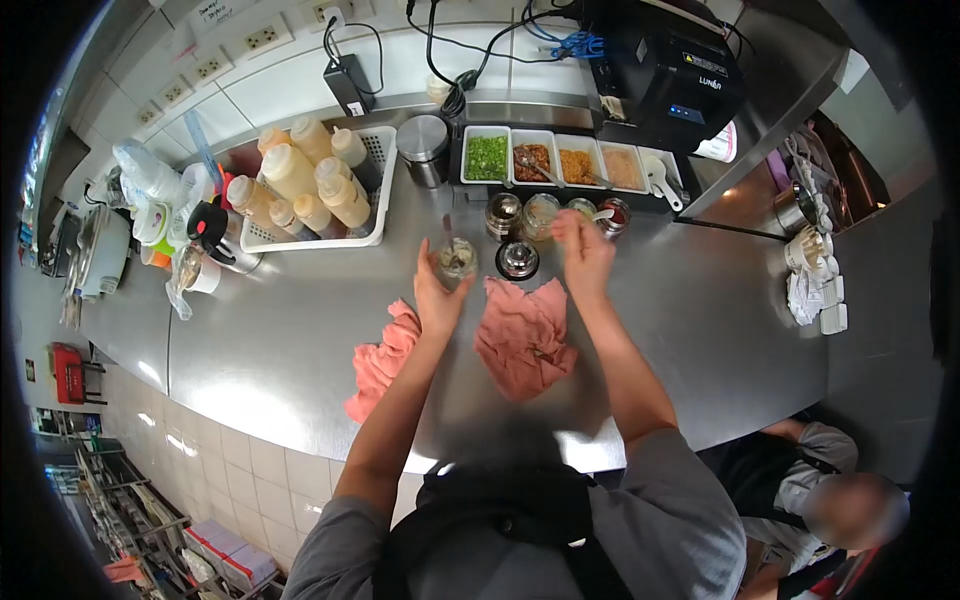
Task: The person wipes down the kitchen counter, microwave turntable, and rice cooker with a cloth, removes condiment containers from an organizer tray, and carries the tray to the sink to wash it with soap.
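My left hand (440, 300) curves around the left and near sides of a small glass jar (459, 260). Pale contents and an upright spoon (447, 228) show in it. My right hand (586, 256) hangs at the near side of a group of condiment jars, its fingers bent together; whatever they hold, if anything, is hidden. Beside it are a glass jar with a pale filling (541, 216) and a jar of red condiment (612, 217) with a white spoon. A round metal-lidded jar (517, 260) sits between my hands, and another dark metal-topped jar (504, 214) stands behind it.
Pink cloths (525, 338) (385, 362) lie on the steel counter (260, 345). A white basket (375, 225) of squeeze bottles stands left, near a steel canister (424, 150). Topping trays (487, 157) and a black printer (665, 85) are behind. Another person (800, 470) is at right.
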### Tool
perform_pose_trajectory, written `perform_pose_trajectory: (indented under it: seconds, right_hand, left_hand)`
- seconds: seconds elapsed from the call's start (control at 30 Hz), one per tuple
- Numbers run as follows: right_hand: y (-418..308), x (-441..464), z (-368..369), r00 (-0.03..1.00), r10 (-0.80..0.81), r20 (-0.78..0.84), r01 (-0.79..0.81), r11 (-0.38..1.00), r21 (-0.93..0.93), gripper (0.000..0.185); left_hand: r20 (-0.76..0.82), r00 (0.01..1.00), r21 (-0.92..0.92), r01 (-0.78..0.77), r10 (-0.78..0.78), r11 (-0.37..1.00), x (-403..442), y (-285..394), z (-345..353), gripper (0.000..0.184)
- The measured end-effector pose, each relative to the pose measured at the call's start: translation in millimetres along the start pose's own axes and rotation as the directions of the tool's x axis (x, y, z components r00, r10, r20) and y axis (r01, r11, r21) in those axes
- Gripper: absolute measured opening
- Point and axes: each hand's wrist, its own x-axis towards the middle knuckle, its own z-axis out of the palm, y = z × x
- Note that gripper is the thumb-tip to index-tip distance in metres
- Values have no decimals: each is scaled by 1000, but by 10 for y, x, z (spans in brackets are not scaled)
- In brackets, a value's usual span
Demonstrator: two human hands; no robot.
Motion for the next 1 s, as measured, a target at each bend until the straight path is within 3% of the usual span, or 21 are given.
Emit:
perform_pose_trajectory:
  seconds: [0.07, 0.17, 0.23, 0.3, 0.33, 0.4, 0.53, 0.6, 0.63, 0.67, 0.7, 0.73, 0.77, 0.8, 0.83, 0.87, 0.93, 1.0]
  right_hand:
    - [-27, 22, -98, 966, 223, -130, -178, 941, 288, 21]
    - [-7, 174, -493, 896, 376, -234, -241, 858, 454, 22]
    - [-66, 284, -769, 841, 372, -393, -183, 879, 440, 24]
    - [78, 399, -1067, 827, 247, -506, -63, 934, 353, 28]
    - [145, 456, -1164, 826, 248, -506, -65, 934, 351, 28]
    - [238, 590, -1310, 759, 110, -641, -30, 990, 135, 30]
    - [866, 815, -1432, 780, 44, -625, -35, 999, 26, 30]
    - [976, 876, -1413, 842, 146, -520, -292, 933, -211, 28]
    - [1028, 879, -1402, 857, 1, -516, -285, 835, -471, 28]
    - [893, 880, -1346, 860, 3, -511, -282, 837, -469, 28]
    - [618, 879, -1257, 838, -346, -421, -133, 619, -774, 29]
    - [435, 878, -1174, 754, -624, -204, -30, 276, -961, 30]
    - [395, 880, -1122, 830, -533, -166, 45, 361, -932, 34]
    - [390, 889, -1019, 831, -531, -165, 46, 362, -931, 34]
    - [395, 916, -882, 968, -211, -134, -17, 479, -878, 34]
    - [410, 946, -774, 990, 127, -56, -119, 563, -818, 35]
    - [472, 1004, -641, 970, 234, 66, -50, 457, -888, 37]
    - [628, 1092, -618, 962, 245, 120, -11, 473, -881, 31]
  left_hand:
    - [1, 1000, 3, -13, 13, 1000, 43, 46, 81, 96]
    - [54, 998, -69, 42, -38, 997, 93, 43, 183, 95]
    - [42, 999, -29, 36, -34, 999, 89, 96, 182, 92]
    - [30, 999, 10, 30, -31, 999, 86, 93, 196, 88]
    - [27, 1000, 49, -10, 9, 999, 87, 67, 201, 82]
    - [29, 998, 86, -52, 50, 995, 90, 54, 205, 77]
    - [31, 998, 104, -50, 47, 993, 109, 130, 181, 69]
    - [31, 999, 129, -38, 34, 991, 120, 130, 168, 69]
    - [50, 998, 124, -35, 28, 992, 126, 128, 163, 71]
    - [69, 997, 118, -30, 22, 993, 130, 119, 161, 73]
    - [64, 998, 120, -26, 19, 992, 133, 121, 156, 73]
    - [64, 998, 131, -30, 22, 991, 134, 133, 152, 74]
    - [66, 997, 142, -34, 25, 989, 133, 141, 155, 74]
    - [66, 998, 143, -33, 23, 989, 136, 134, 167, 74]
    - [77, 997, 139, -20, 9, 990, 138, 124, 174, 74]
    - [87, 996, 135, -9, -3, 991, 141, 119, 176, 74]
    - [80, 997, 144, -19, 8, 989, 134, 139, 162, 74]
    - [68, 997, 148, -31, 21, 989, 140, 127, 163, 74]
